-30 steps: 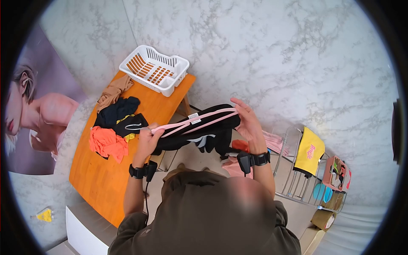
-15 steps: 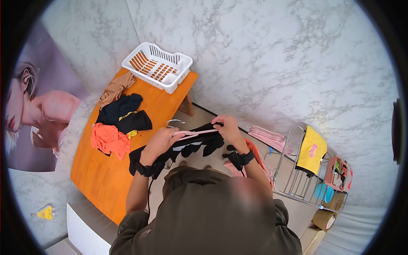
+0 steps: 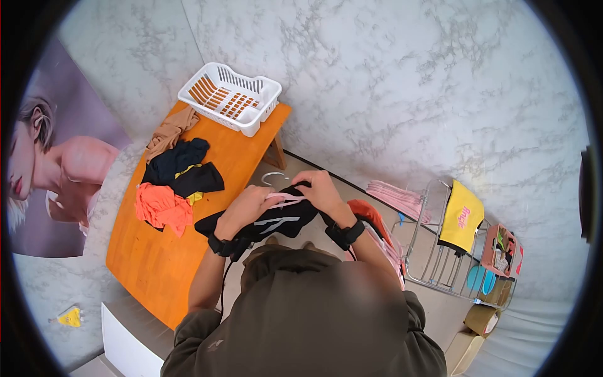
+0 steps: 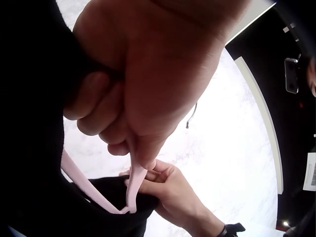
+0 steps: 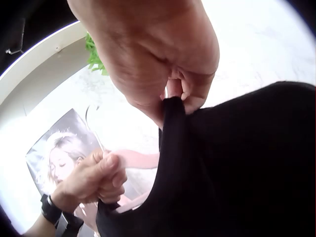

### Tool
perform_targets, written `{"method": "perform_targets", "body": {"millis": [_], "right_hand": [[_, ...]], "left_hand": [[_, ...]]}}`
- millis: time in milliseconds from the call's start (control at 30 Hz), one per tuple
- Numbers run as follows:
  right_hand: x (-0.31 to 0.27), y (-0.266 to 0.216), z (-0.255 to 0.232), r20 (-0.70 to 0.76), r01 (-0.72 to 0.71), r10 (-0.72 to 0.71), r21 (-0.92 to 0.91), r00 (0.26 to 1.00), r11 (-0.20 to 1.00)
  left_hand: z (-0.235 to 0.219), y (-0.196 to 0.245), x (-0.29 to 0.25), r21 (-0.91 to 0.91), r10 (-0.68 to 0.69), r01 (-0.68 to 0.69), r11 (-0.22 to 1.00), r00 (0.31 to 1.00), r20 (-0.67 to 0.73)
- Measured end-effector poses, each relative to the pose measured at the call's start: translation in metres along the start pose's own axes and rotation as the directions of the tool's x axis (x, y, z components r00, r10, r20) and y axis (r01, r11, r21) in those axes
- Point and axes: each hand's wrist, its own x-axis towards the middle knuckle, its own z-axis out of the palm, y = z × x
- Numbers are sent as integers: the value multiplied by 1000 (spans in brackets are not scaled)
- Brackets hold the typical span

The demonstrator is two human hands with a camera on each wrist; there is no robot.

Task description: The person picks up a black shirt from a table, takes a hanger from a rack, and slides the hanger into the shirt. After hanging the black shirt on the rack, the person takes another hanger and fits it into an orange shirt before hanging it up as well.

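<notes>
Clasping the pink hanger (image 3: 287,198) was the left hand (image 3: 244,208), fingers curled; the right hand (image 3: 323,191) pinched the black garment (image 3: 286,221). Yellow cloth (image 3: 460,217) (pink "Angle", I read) draped the rack (image 3: 409,254).

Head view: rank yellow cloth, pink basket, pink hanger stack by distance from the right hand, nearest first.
As seen in the head view, from the right hand:
1. Pink hanger stack, just to its right
2. Yellow cloth, further right
3. Pink basket, farthest right, beyond the cloth
</notes>
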Motion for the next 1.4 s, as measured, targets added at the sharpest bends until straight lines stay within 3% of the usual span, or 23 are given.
{"method": "perform_targets", "body": {"millis": [33, 100, 167, 233, 300, 367, 500, 567, 700, 767, 800, 967, 1167, 1267, 1333, 1367, 1400], "right_hand": [[0, 5, -3, -2, -2, 2, 1, 1000, 1000], [-5, 12, -11, 31, -177, 175, 218, 984, 960], [-16, 32, -12, 23, -172, 173, 308, 985, 936], [-29, 42, -16, -106, -176, 243, 427, 964, 887], [-46, 63, -16, -146, -191, 258, 362, 955, 913], [-60, 71, -15, -102, -396, 434, 263, 895, 880], [-66, 99, 13, -89, -395, 452, 358, 888, 846], [-61, 110, 22, -182, -344, 440, 395, 879, 852], [-51, 124, 13, -159, -358, 409, 272, 899, 893], [-47, 135, -2, -342, -201, 253, 180, 905, 963], [-46, 137, -15, -351, -262, 297, 145, 888, 954], [-40, 116, -58, -297, -350, 376, 138, 878, 927], [-37, 123, -49, -318, -237, 300, 222, 899, 946], [-37, 110, -47, -280, -272, 285, 84, 917, 959], [-34, 83, -44, -263, -76, 57, -64, 963, 995], [-33, 72, -40, -261, -75, 56, -64, 964, 995], [-30, 61, -34, -202, 57, -81, -125, 976, 991]], "left_hand": [[0, -6, -3, 0, 0, 0, 1000, 1000, 3], [-2, -20, -9, -101, -67, 66, 993, 998, -7], [-3, -21, -16, -145, -74, 66, 987, 996, -45], [-5, -22, -22, -133, -167, 151, 980, 979, -120], [-5, -29, -26, -121, -187, 171, 978, 974, -128], [-6, -29, -28, -108, -206, 191, 976, 966, -158], [-6, -24, -29, -83, -224, 213, 974, 961, -163], [-3, -25, -30, -87, -236, 224, 971, 956, -175], [2, -32, -30, -74, -214, 203, 976, 960, -181], [5, -39, -33, -220, -221, 169, 961, 945, -239], [3, -41, -36, -219, -223, 171, 961, 944, -242], [-9, -31, -42, -213, -254, 213, 954, 948, -190], [-4, -37, -40, -176, -233, 202, 963, 956, -176], [0, -28, -37, -187, -193, 158, 970, 962, -191], [3, -29, -33, -164, -167, 136, 977, 968, -189], [5, -29, -32, -141, -139, 114, 983, 974, -179], [6, -26, -31, -141, -139, 115, 983, 974, -178]]}}
